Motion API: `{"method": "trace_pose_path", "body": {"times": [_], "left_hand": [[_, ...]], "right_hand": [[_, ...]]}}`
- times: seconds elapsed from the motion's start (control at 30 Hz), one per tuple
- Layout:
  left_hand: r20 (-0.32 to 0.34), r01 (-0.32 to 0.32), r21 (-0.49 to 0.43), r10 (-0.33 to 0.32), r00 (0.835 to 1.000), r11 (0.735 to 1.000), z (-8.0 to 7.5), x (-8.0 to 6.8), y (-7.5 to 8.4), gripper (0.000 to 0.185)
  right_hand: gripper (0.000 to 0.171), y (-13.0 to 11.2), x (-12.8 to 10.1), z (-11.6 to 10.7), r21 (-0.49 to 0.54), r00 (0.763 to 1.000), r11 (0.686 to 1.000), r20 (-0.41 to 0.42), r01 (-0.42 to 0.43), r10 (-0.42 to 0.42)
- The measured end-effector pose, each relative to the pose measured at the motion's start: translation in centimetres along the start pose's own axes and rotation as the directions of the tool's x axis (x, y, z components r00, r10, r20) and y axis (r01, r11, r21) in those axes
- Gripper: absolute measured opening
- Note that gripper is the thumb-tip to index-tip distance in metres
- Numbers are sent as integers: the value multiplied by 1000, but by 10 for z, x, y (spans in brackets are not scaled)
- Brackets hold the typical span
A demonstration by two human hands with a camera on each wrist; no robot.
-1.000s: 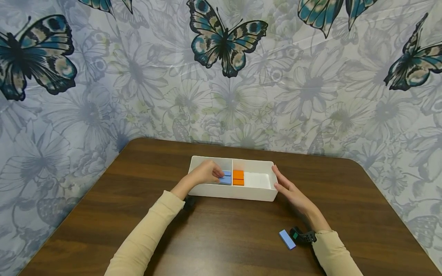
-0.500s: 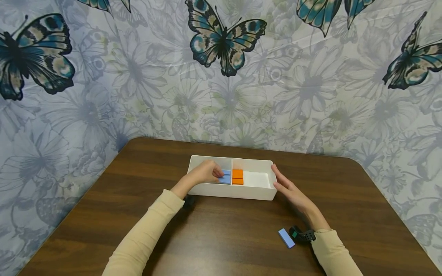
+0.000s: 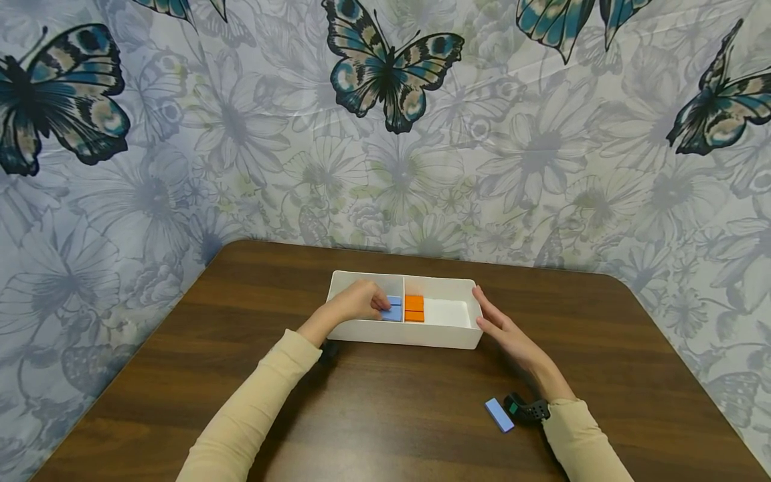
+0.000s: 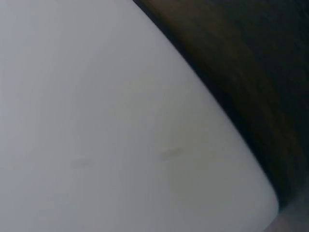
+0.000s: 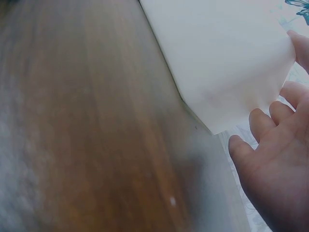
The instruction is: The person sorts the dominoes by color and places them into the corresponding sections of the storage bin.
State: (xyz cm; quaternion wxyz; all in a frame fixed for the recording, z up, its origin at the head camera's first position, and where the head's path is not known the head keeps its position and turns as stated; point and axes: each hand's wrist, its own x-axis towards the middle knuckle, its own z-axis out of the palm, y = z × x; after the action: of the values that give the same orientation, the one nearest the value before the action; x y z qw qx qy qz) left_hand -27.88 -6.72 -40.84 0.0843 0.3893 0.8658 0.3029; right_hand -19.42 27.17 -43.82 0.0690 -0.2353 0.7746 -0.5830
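A white two-compartment tray [image 3: 415, 335] sits mid-table. My left hand [image 3: 361, 301] reaches into its left compartment, fingers curled onto a blue block [image 3: 394, 310] that lies against the divider. Two orange blocks [image 3: 414, 308] lie just past the divider in the right compartment. My right hand [image 3: 492, 320] is flat, fingers straight, against the tray's right end; the right wrist view shows its fingers [image 5: 263, 125] beside the tray corner [image 5: 227, 63]. The tray wall [image 4: 111, 125] fills the left wrist view, and the hand is not in it.
A loose blue block [image 3: 499, 415] lies on the brown wooden table [image 3: 385, 408] by my right wrist, next to a black wrist strap [image 3: 525, 408]. A butterfly-patterned sheet [image 3: 385, 134] walls in the table at the back and both sides.
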Motion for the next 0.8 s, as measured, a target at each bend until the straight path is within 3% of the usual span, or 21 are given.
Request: {"method": "trace_pose_path", "body": {"times": [0.8], "left_hand": [[4, -94, 49, 94, 996, 994, 0, 0, -4, 17]], "right_hand": [[58, 1, 0, 1, 19, 1000, 1000, 8, 8, -9]]}}
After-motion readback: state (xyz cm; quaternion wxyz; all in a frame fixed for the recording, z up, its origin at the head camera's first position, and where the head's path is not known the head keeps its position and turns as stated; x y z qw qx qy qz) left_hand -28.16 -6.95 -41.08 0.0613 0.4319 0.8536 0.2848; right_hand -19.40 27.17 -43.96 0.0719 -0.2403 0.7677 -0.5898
